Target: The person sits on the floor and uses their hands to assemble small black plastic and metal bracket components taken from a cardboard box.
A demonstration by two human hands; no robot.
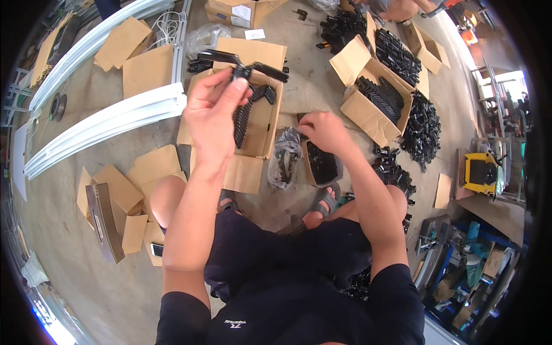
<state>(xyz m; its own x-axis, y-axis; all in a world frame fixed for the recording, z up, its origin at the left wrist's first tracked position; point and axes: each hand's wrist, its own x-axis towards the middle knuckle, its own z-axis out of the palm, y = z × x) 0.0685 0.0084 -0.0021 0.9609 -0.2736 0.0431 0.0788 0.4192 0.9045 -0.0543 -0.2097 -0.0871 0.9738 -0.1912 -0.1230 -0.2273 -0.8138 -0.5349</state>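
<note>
My left hand [210,115] is raised over an open cardboard box [263,127]. Its thumb and fingers pinch a black winged part [241,72], with one arm sticking out to each side. Below it, rows of similar black parts [244,123] lie stacked inside the box. My right hand [325,131] is closed above the far end of a small box of tiny dark pieces [322,165]. Whatever its fingertips hold, if anything, is too small or hidden to name. A clear plastic bag [286,158] with dark contents lies just left of that small box.
Another open box [353,112] of black parts stands at the right, beside a heap of loose ones [422,129]. Long white metal profiles [109,126] lie to the left. Nearer are flattened cardboard [118,187] and a phone [156,249]. Another person's hand [402,10] shows at the far edge.
</note>
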